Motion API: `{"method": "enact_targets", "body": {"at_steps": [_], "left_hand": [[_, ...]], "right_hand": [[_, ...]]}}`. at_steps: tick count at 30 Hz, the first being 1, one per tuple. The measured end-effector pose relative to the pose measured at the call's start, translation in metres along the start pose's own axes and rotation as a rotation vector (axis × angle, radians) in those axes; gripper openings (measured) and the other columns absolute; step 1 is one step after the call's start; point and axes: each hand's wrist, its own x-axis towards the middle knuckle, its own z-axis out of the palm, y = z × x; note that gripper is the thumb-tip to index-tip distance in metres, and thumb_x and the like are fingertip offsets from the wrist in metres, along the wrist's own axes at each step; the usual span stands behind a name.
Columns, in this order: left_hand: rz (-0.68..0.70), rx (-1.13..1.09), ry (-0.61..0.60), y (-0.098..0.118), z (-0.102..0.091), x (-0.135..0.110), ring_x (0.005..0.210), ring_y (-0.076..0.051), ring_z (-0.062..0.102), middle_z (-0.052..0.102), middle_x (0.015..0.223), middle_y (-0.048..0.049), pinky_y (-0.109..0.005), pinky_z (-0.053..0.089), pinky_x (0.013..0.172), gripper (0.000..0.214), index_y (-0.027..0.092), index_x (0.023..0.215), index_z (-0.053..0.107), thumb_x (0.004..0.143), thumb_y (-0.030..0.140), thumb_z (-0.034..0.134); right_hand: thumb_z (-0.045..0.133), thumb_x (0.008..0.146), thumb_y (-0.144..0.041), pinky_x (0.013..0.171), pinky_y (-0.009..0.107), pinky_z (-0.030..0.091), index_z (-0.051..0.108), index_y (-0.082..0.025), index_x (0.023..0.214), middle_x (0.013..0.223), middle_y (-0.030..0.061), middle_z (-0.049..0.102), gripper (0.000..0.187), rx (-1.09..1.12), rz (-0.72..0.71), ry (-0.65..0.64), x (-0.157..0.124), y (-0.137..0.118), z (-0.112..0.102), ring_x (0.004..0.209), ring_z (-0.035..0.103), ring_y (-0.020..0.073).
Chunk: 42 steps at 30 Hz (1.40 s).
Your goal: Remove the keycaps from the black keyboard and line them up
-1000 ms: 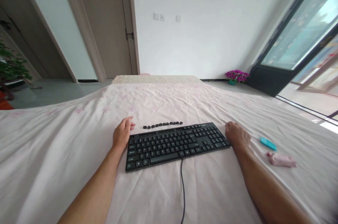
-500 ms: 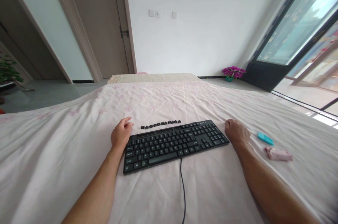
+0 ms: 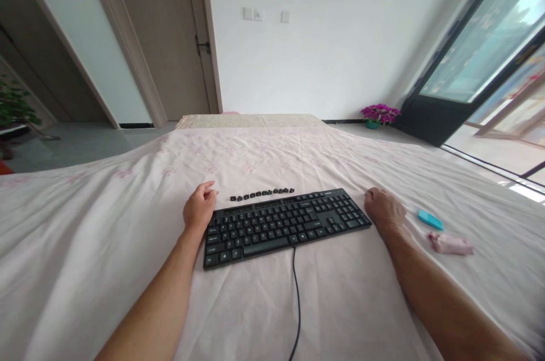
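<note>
A black keyboard [image 3: 285, 223] lies on the pale pink bedsheet [image 3: 106, 236], its cable [image 3: 296, 298] running toward me. A row of several loose black keycaps [image 3: 262, 194] sits just beyond its far edge. My left hand [image 3: 198, 208] rests on the sheet against the keyboard's left end, fingers loosely curled with the tips near the far left corner. My right hand [image 3: 384, 209] lies as a loose fist just off the keyboard's right end. Nothing shows in either hand.
A small teal object [image 3: 430, 219] and a crumpled pink wrapper [image 3: 450, 244] lie on the sheet right of my right hand. Beyond the bed are a door [image 3: 170, 37], a potted purple flower [image 3: 380, 114], a glass sliding door [image 3: 477, 60] and a green plant [image 3: 15, 108].
The view has shifted slightly. Both hands, the keyboard and the keycaps keep the same places relative to one another.
</note>
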Motion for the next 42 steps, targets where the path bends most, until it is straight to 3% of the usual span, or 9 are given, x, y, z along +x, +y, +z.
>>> {"method": "enact_targets", "body": {"at_steps": [20, 32, 38, 42], "left_hand": [[0.021, -0.006, 0.0, -0.001, 0.0, 0.0, 0.087, -0.022, 0.064, 0.072, 0.096, 0.0008, -0.032, 0.046, 0.077, 0.033, 0.03, 0.11, 0.062, 0.078, 0.035, 0.053], [0.028, 0.006, 0.01, -0.005, 0.004, 0.001, 0.085, -0.019, 0.065, 0.072, 0.095, 0.0001, -0.029, 0.047, 0.076, 0.035, 0.029, 0.112, 0.062, 0.079, 0.035, 0.052], [0.016, 0.025, -0.001, -0.004, 0.004, 0.003, 0.085, -0.02, 0.066, 0.072, 0.093, 0.0, -0.029, 0.046, 0.075, 0.035, 0.029, 0.11, 0.064, 0.077, 0.036, 0.052], [0.007, -0.024, -0.01, -0.005, 0.004, 0.003, 0.083, -0.019, 0.067, 0.073, 0.091, -0.0001, -0.028, 0.047, 0.075, 0.036, 0.029, 0.111, 0.063, 0.078, 0.035, 0.051]], "right_hand": [[0.031, 0.092, -0.041, 0.073, 0.039, 0.043, 0.066, -0.02, 0.103, 0.111, 0.0142, 0.062, 0.043, -0.005, -0.016, 0.005, 0.0, -0.001, -0.001, 0.092, 0.06, 0.0293], [0.029, 0.093, -0.038, 0.068, 0.039, 0.043, 0.066, -0.02, 0.093, 0.103, 0.0139, 0.062, 0.041, -0.02, -0.079, 0.004, 0.004, -0.001, 0.004, 0.086, 0.061, 0.0284], [0.031, 0.095, -0.028, 0.072, 0.033, 0.041, 0.063, -0.018, 0.095, 0.095, 0.0132, 0.06, 0.034, -0.07, -0.264, 0.132, -0.001, 0.0, 0.007, 0.086, 0.057, 0.0249], [0.032, 0.095, -0.027, 0.076, 0.032, 0.039, 0.061, -0.017, 0.1, 0.094, 0.012, 0.059, 0.031, -0.079, -0.41, 0.17, -0.003, -0.007, -0.006, 0.086, 0.054, 0.0231]]}}
